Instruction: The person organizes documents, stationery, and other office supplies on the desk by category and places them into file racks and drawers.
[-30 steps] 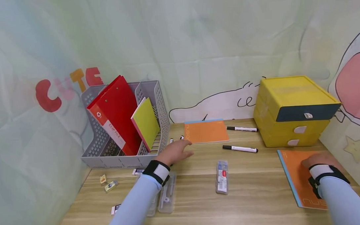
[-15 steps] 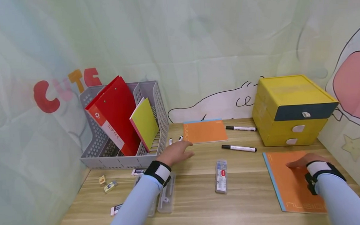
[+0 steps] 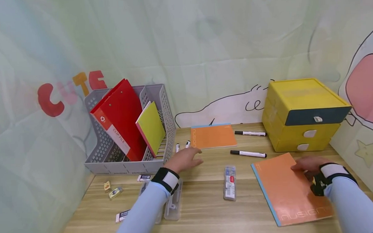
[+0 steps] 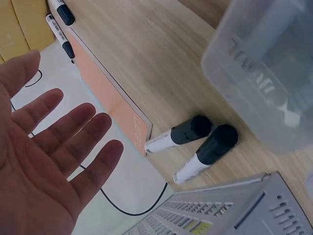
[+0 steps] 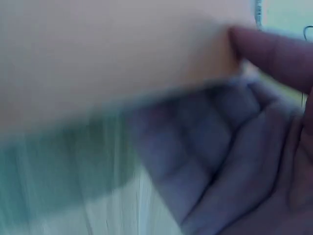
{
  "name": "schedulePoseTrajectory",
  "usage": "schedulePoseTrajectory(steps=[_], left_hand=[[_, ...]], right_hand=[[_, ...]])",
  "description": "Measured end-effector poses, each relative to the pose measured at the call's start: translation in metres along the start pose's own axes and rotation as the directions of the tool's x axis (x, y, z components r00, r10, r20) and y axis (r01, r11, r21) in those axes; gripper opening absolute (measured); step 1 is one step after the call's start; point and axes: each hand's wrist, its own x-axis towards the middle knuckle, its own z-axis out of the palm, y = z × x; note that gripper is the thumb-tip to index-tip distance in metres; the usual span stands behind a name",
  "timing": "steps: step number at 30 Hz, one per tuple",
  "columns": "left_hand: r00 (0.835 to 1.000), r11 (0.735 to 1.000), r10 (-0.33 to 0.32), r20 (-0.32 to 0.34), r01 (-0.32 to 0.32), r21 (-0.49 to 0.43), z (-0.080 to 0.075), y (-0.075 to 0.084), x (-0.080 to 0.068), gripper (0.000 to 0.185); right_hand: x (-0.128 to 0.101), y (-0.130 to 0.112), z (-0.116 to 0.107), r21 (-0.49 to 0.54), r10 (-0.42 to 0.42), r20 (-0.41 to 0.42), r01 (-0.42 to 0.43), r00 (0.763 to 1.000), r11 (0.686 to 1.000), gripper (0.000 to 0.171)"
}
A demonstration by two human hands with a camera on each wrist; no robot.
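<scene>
My right hand (image 3: pixel 310 165) grips an orange notebook (image 3: pixel 288 191) with a blue spine by its right edge. In the right wrist view the thumb (image 5: pixel 274 54) lies on the cover while the other fingers are beneath it; the image is blurred. A shadow below the notebook shows it lifted off the table. My left hand (image 3: pixel 183 160) hovers with nothing in it, fingers spread in the left wrist view. Nearest to it are two black-capped markers (image 4: pixel 217 144) beside the grey file rack (image 3: pixel 114 167). A second orange notebook (image 3: pixel 213 136) lies flat just beyond.
The rack holds a red clip file (image 3: pixel 121 115) and a yellow-green notebook (image 3: pixel 153 128). Yellow drawers (image 3: pixel 303 115) stand at the back right, near two more markers (image 3: pixel 247 153). A clear slim case (image 3: pixel 229 183), pencil boxes (image 3: pixel 173 206) and several erasers (image 3: pixel 115 192) lie on the table.
The orange notebook has moved left with its near end swung toward me, and is now lifted and tilted in my right hand. The left hand has stayed nearly still.
</scene>
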Motion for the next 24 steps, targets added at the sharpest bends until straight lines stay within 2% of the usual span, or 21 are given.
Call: schedulePoseTrajectory(steps=[2, 5, 7, 12, 16, 17, 19, 20, 22, 23, 24], left_hand=[[1.000, 1.000, 0.013, 0.007, -0.013, 0.002, 0.001, 0.001, 0.001, 0.045], [0.999, 0.999, 0.037, 0.013, -0.037, -0.005, 0.002, 0.004, 0.002, 0.045], [0.998, 0.998, 0.053, 0.017, -0.052, -0.024, 0.004, 0.007, 0.003, 0.046], [0.995, 0.991, 0.101, 0.013, -0.099, -0.085, 0.010, 0.016, 0.008, 0.049], [0.992, 0.969, 0.127, 0.010, -0.122, -0.217, 0.012, 0.026, 0.009, 0.054], [0.992, 0.953, 0.127, 0.014, -0.118, -0.280, 0.012, 0.028, 0.009, 0.057], [0.992, 0.890, 0.123, 0.029, -0.097, -0.445, 0.012, 0.033, 0.008, 0.062], [0.992, 0.847, 0.120, 0.033, -0.085, -0.524, 0.012, 0.036, 0.008, 0.064], [0.994, 0.742, 0.106, 0.032, -0.057, -0.668, 0.011, 0.040, 0.008, 0.061], [0.995, 0.682, 0.098, 0.027, -0.047, -0.730, 0.010, 0.041, 0.009, 0.057], [0.995, 0.638, 0.095, 0.012, -0.051, -0.769, 0.009, 0.042, 0.010, 0.051]], right_hand=[[0.002, -0.002, 0.002, 0.089, -0.032, 0.081, 0.025, 0.996, 0.996, 0.041], [0.006, -0.009, 0.006, 0.202, -0.062, 0.151, 0.031, 0.987, 0.979, 0.045], [0.008, -0.016, 0.008, 0.260, -0.105, 0.167, 0.059, 0.980, 0.964, 0.047], [0.013, -0.041, 0.016, 0.373, -0.242, 0.132, 0.178, 0.961, 0.911, 0.057], [0.017, -0.061, 0.024, 0.449, -0.334, 0.096, 0.258, 0.938, 0.855, 0.057], [0.017, -0.066, 0.026, 0.465, -0.348, 0.090, 0.270, 0.933, 0.843, 0.057], [0.019, -0.074, 0.030, 0.489, -0.376, 0.085, 0.290, 0.923, 0.823, 0.055], [0.020, -0.078, 0.032, 0.497, -0.388, 0.086, 0.298, 0.918, 0.815, 0.054], [0.022, -0.085, 0.037, 0.503, -0.396, 0.078, 0.307, 0.915, 0.808, 0.054], [0.023, -0.088, 0.038, 0.505, -0.400, 0.075, 0.311, 0.913, 0.805, 0.055], [0.024, -0.091, 0.040, 0.504, -0.402, 0.073, 0.314, 0.913, 0.805, 0.055]])
